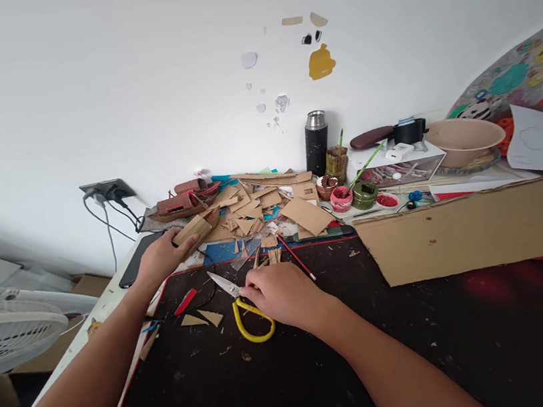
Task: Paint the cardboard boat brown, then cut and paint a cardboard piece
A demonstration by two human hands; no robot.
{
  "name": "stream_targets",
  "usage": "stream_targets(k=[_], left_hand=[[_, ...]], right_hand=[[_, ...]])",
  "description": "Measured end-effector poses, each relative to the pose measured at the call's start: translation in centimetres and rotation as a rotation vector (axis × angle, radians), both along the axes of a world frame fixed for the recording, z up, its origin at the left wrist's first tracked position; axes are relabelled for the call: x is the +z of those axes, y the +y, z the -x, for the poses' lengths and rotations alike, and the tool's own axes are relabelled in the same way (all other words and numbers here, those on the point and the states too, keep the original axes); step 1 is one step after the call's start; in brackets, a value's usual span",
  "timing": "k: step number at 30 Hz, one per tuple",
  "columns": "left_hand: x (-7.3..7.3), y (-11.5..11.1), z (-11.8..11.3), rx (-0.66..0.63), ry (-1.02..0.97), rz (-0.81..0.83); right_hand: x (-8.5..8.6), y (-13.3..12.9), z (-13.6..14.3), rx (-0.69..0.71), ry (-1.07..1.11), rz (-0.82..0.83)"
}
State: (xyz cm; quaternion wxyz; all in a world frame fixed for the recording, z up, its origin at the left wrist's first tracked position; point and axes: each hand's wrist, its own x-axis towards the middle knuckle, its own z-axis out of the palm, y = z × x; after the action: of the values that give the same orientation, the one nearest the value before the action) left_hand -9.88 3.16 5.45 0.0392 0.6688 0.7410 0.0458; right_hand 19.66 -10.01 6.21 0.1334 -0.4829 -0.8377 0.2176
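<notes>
My left hand [164, 252] is closed around a small brown cardboard piece [192, 229], shaped like a boat cover, at the left edge of the scrap pile. My right hand [274, 291] is over the black mat [295, 368], its fingers pinched at the pivot of the yellow-handled scissors [257, 338]. The silver blades point up and left. Behind my left hand stands a reddish-brown model boat [181, 205]. Many cut cardboard scraps [252, 206] lie heaped between the boat and the paint jars. A red pencil [297, 258] lies beyond my right hand.
A black thermos [316, 143] and paint jars [341, 199] stand at the back. A large cardboard sheet [467, 230] covers the right rear of the mat. At the left are a phone [141, 262], a power socket with cables [108, 189] and a white fan [12, 334].
</notes>
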Motion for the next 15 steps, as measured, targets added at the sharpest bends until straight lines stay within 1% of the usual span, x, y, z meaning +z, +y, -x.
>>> stream_targets(k=[3, 7, 10, 15], left_hand=[[0.1, 0.0, -0.1, -0.014, 0.006, -0.003], [0.7, -0.2, -0.1, -0.058, 0.014, 0.024], [1.1, 0.0, 0.6, -0.147, -0.031, 0.033], [1.5, 1.1, 1.9, -0.317, -0.118, 0.081]], right_hand=[[-0.2, 0.0, 0.1, 0.015, -0.009, -0.019], [-0.5, -0.1, 0.2, 0.028, -0.027, -0.034], [-0.4, -0.2, 0.4, 0.040, -0.039, -0.046], [-0.1, -0.5, 0.8, 0.092, -0.044, -0.026]])
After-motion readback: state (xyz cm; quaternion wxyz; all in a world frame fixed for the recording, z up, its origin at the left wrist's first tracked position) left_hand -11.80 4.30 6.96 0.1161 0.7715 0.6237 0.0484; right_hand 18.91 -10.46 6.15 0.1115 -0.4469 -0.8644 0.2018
